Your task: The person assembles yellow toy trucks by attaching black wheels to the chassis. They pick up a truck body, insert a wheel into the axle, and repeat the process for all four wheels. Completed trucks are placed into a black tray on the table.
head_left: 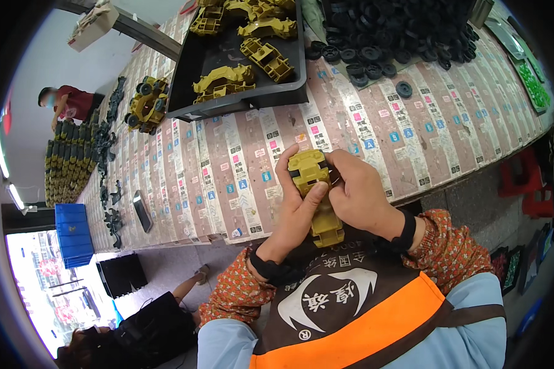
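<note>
A yellow plastic toy vehicle body [325,229] is held upright in front of my apron, just off the near edge of the table. My left hand [291,215] wraps round its left side, with the thumb lying across the middle. On the other side my right hand [364,198] is closed with its fingers curled against the body's upper right. Small dark parts show at the upper end of the body. Whether my right fingers also pinch a small piece is hidden.
Beyond my hands stands a black tray [240,101] of yellow vehicle bodies. Black toy wheels [394,37] are heaped right of it, one loose wheel [404,89] nearer. Leftward are a wheeled yellow vehicle [146,106], a phone [142,211] and dark parts [112,221]. Two people are at left.
</note>
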`<state>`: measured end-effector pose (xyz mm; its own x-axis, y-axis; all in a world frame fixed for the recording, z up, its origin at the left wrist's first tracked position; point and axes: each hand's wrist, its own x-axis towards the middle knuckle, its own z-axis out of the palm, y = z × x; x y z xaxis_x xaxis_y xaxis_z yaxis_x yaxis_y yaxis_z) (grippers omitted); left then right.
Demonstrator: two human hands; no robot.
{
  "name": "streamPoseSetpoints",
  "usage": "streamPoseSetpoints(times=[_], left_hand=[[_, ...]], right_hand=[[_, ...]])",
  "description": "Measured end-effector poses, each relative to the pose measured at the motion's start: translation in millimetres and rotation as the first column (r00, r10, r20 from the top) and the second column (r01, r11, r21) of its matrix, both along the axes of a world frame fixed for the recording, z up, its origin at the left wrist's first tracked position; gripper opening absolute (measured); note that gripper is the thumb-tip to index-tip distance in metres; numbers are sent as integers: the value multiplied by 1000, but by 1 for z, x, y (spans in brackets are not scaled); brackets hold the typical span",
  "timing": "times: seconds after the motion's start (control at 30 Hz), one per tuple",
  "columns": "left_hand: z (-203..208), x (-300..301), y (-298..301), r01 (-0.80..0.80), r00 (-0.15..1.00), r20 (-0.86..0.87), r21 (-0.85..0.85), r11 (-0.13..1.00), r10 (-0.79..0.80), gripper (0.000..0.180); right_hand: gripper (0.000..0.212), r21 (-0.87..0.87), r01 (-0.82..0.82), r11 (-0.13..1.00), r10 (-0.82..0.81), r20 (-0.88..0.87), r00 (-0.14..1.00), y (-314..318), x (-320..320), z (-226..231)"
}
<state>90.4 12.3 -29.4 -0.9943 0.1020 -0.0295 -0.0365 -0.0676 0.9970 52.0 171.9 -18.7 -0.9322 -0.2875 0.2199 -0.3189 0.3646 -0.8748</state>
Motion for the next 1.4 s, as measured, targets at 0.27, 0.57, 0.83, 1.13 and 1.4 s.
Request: streamPoseSetpoints(times=[0.27, 0.57, 0.83, 1.13, 1.4], left_hand=[[9, -9, -3, 48, 988, 141, 138, 989, -67, 74], [32, -25, -14, -290, 948, 238, 363, 886, 213, 80], [16, -30, -20, -421, 907, 146, 352, 836, 395, 81], [37, -26, -12, -403, 902, -2, 356, 843, 432, 84], [35, -21, -9, -403, 898, -28, 342, 849, 438, 84]], right_hand=[[39, 64, -198, 978, 171, 295, 940, 49, -56, 4], [44, 723, 253, 643, -107, -242, 964, 144, -162, -35], [47, -332, -356, 874, 479, 455, 751, 43, -33, 25], [47, -542, -146, 828, 474, 535, 699, 24, 1, 11], [47, -540, -113, 834, 437, 523, 732, 20, 4, 11]])
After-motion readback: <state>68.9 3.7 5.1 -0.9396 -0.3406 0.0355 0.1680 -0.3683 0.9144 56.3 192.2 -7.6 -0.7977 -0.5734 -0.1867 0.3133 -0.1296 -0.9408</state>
